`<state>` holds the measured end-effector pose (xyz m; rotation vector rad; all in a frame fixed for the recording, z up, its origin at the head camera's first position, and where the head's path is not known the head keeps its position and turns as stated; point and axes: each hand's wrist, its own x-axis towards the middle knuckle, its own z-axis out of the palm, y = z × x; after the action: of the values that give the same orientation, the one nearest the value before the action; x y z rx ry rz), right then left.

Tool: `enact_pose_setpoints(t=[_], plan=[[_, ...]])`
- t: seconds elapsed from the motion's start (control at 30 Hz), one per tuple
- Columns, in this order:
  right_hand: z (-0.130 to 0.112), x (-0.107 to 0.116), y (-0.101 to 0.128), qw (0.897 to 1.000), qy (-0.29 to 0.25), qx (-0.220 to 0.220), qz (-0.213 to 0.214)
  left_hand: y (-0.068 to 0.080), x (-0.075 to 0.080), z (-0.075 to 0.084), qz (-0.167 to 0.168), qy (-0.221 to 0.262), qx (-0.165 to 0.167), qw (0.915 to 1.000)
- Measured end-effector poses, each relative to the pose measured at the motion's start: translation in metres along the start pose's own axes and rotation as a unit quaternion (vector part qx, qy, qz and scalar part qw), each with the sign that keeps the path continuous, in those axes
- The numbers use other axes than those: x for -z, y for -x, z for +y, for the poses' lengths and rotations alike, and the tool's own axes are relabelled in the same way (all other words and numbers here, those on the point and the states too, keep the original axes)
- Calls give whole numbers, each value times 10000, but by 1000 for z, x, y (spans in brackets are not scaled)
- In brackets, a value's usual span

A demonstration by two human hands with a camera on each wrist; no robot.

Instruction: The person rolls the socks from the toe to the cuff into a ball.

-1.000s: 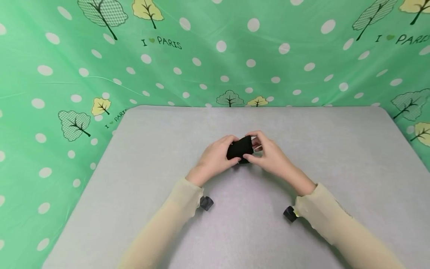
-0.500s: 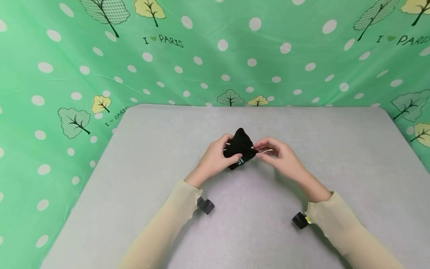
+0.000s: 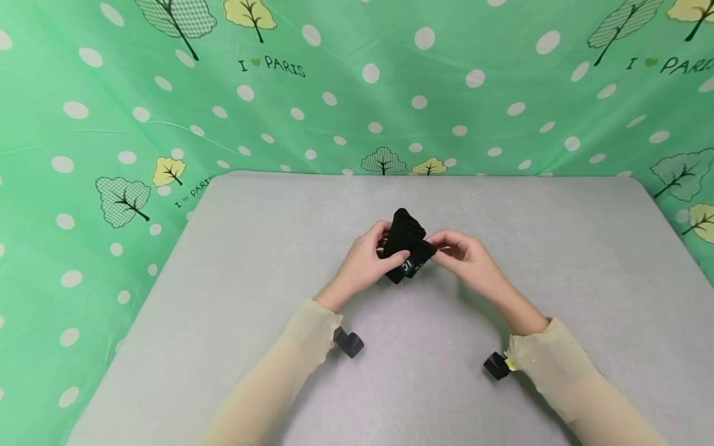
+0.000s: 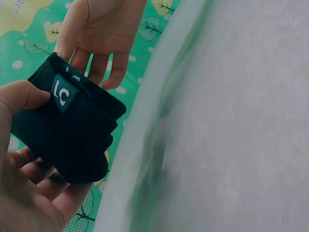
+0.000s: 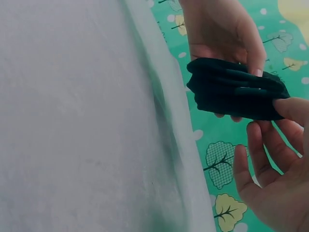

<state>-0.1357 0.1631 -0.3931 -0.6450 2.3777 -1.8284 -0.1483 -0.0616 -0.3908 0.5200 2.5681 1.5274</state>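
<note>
A small folded black cloth (image 3: 406, 230) is held up over the table between both hands. White lettering shows on a patch near one edge, clearest on the cloth (image 4: 58, 137) in the left wrist view. My left hand (image 3: 364, 259) grips the bundle from the left, thumb across its near face and fingers behind. At the right corner, my right hand (image 3: 473, 263) pinches the edge between thumb and fingertips. Stacked folds of the cloth (image 5: 231, 94) face the right wrist camera, where the other fingers of the right hand (image 5: 277, 176) spread below it.
A grey table (image 3: 268, 223) lies under the hands. Green sheeting (image 3: 334, 80) printed with trees and white dots hangs behind and beside it. Dark wrist cameras stick out under the left sleeve (image 3: 279, 365) and right sleeve (image 3: 563, 365).
The black cloth has turned, its top fold now rising and its lettered patch showing. My right hand shifted rightward from the cloth's side to pinch its corner; my left hand keeps its grip.
</note>
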Motion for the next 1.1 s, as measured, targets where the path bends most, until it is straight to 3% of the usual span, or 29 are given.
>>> enact_pose_setpoints(t=[0.23,0.53,0.7,0.9,1.1], plan=[[-4,-3,0,9990,269,180,320,1,-5,4,284,9,123,9995],[-11,-11,-1,9911,1075,358,699,6,-13,13,788,-475,253,9954],[-13,-15,-3,9862,1284,549,890,8,-15,18,785,-699,309,9940],[-15,-17,-2,9844,1255,500,1129,10,-16,21,401,-33,-28,9992],[-14,-16,-2,9828,1253,469,1269,10,-18,20,334,420,-2,9986]])
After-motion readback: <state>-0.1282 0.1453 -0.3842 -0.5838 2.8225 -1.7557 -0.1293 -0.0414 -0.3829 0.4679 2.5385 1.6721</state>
